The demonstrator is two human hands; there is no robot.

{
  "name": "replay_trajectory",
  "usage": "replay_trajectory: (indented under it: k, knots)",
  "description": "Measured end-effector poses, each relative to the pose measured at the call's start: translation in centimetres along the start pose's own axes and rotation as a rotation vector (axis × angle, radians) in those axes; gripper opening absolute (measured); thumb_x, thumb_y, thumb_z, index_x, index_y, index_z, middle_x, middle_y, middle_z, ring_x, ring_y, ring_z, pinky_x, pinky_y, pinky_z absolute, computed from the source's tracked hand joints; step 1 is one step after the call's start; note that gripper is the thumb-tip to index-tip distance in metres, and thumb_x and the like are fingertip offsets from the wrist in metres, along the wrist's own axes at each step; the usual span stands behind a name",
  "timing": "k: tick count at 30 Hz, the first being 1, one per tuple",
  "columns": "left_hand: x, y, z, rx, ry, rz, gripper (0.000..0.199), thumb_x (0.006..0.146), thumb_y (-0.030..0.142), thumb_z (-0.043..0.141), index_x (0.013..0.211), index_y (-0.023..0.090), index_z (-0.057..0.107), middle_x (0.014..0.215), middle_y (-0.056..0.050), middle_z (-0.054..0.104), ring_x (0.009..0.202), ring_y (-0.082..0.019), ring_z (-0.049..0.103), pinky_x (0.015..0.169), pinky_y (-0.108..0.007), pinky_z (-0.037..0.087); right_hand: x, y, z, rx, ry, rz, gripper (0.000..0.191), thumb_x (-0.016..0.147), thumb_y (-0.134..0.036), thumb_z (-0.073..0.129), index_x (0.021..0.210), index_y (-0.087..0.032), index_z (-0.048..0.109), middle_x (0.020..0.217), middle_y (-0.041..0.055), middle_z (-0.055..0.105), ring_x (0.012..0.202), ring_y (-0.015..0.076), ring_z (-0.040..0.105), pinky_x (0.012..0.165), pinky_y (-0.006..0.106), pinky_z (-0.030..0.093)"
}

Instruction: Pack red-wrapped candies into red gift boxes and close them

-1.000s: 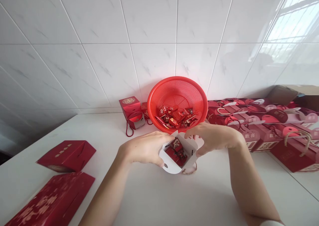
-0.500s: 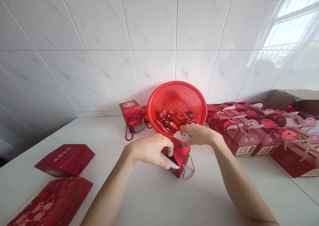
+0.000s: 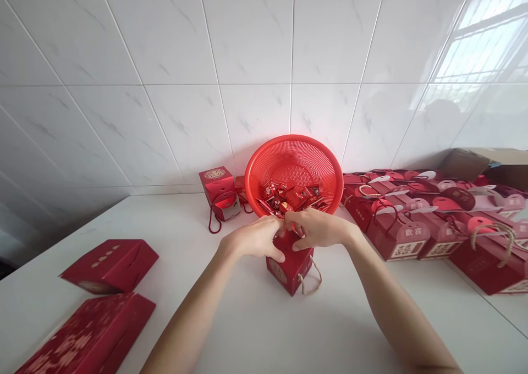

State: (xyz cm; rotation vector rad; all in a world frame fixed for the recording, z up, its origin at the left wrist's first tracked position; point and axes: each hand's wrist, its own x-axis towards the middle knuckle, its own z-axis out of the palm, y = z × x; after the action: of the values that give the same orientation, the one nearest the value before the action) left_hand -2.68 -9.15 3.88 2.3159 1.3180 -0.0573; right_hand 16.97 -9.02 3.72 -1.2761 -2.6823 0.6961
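A small red gift box [image 3: 292, 275] stands on the white table in front of me, its top flap lying over the opening. A beige rope handle [image 3: 317, 287] hangs from its right side. My left hand [image 3: 258, 239] grips the box's top from the left, thumb lying on the lid. From the right, my right hand [image 3: 319, 228] bends its fingers over the same lid, close against the left one. The fingertips at the far edge are partly hidden. Just behind, a red plastic basket [image 3: 249, 184] leans tilted, with wrapped candies [image 3: 297, 197] in it.
Rows of similar closed red boxes [image 3: 391, 234] fill the right side, with a cardboard carton [image 3: 462, 165] behind them. Two larger red boxes [image 3: 111, 258] lie at the left. A small red box [image 3: 216, 184] with a cord stands left of the basket, near the tiled wall.
The box's near flap, raised with its white inside showing, has been folded down over the opening. My two hands have come together on top.
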Motion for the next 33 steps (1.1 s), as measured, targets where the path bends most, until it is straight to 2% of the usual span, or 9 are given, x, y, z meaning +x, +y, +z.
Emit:
replay_trajectory:
  k: [5,10,12,15,19,24,28,31,33]
  knots:
    - [0.6,-0.4,0.1,-0.117,0.006,0.137,0.05,0.062,0.035,0.083,0.106,0.022,0.062,0.119,-0.006,0.062,0.11,-0.027,0.06,0.084,-0.032,0.048,0.0,0.3,-0.1,0.206,-0.162,-0.11,0.02,0.077,-0.026,0.076,0.088,-0.018,0.061,0.087,0.0013,0.067,0.08,0.0173,0.066,0.068,0.026,0.05]
    - [1.5,-0.9,0.2,-0.205,-0.122,0.304,0.04,0.068,0.037,0.081,0.102,0.023,0.066,0.115,-0.004,0.066,0.109,-0.025,0.06,0.088,-0.031,0.045,-0.8,0.9,-1.1,0.178,-0.1,-0.063,0.01,0.081,-0.025,0.07,0.083,-0.018,0.063,0.085,0.0024,0.07,0.081,0.0183,0.067,0.072,0.028,0.052]
    - [1.7,-1.1,0.2,-0.162,-0.141,0.283,0.037,0.068,0.041,0.08,0.098,0.023,0.068,0.119,-0.004,0.064,0.108,-0.025,0.059,0.085,-0.03,0.044,-1.4,1.4,-1.7,0.122,-0.048,-0.006,0.007,0.081,-0.024,0.068,0.08,-0.018,0.063,0.084,0.0033,0.07,0.08,0.0184,0.067,0.07,0.028,0.051]
    - [1.7,-1.3,0.2,-0.082,-0.156,0.185,0.045,0.064,0.05,0.081,0.099,0.025,0.068,0.116,-0.004,0.062,0.103,-0.026,0.059,0.074,-0.029,0.044,-2.1,2.1,-2.3,0.058,-0.02,0.045,0.008,0.08,-0.024,0.067,0.076,-0.018,0.065,0.082,0.0042,0.071,0.078,0.0188,0.067,0.068,0.027,0.051]
    - [1.4,-1.6,0.1,-0.05,-0.146,0.086,0.052,0.06,0.058,0.081,0.096,0.024,0.066,0.105,-0.005,0.061,0.092,-0.026,0.06,0.062,-0.027,0.039,-1.7,2.7,-1.8,0.046,-0.134,0.022,0.013,0.08,-0.025,0.065,0.075,-0.017,0.074,0.081,0.0046,0.075,0.079,0.0197,0.069,0.069,0.027,0.05]
    - [1.3,-2.1,-0.1,-0.028,-0.118,0.023,0.052,0.057,0.061,0.081,0.087,0.023,0.062,0.101,-0.004,0.063,0.088,-0.025,0.06,0.059,-0.027,0.038,0.7,3.3,-0.1,0.183,-0.34,-0.031,0.023,0.074,-0.041,0.075,0.075,-0.018,0.08,0.071,0.0001,0.074,0.078,0.0191,0.067,0.068,0.025,0.047]
    - [1.3,-2.2,-0.2,-0.033,-0.132,-0.005,0.053,0.056,0.06,0.082,0.087,0.023,0.061,0.092,-0.002,0.064,0.081,-0.023,0.061,0.058,-0.027,0.039,2.0,3.9,0.5,0.289,-0.437,-0.048,0.038,0.066,-0.052,0.081,0.071,-0.014,0.079,0.065,0.0001,0.072,0.075,0.0183,0.066,0.067,0.024,0.049]
    - [1.2,-2.1,-0.2,-0.064,-0.149,-0.057,0.055,0.056,0.059,0.083,0.093,0.024,0.061,0.085,-0.001,0.064,0.074,-0.021,0.061,0.058,-0.028,0.041,1.6,4.4,0.0,0.392,-0.434,-0.08,0.04,0.063,-0.052,0.084,0.075,-0.014,0.078,0.069,0.0016,0.073,0.075,0.0186,0.069,0.072,0.027,0.052]
    - [1.0,-1.8,-0.1,-0.059,-0.111,-0.045,0.055,0.057,0.056,0.083,0.097,0.023,0.063,0.092,-0.003,0.065,0.082,-0.024,0.063,0.062,-0.028,0.044,0.9,4.5,-0.7,0.483,-0.367,-0.121,0.04,0.061,-0.047,0.087,0.081,-0.014,0.077,0.071,0.0021,0.073,0.072,0.0175,0.069,0.072,0.027,0.052]
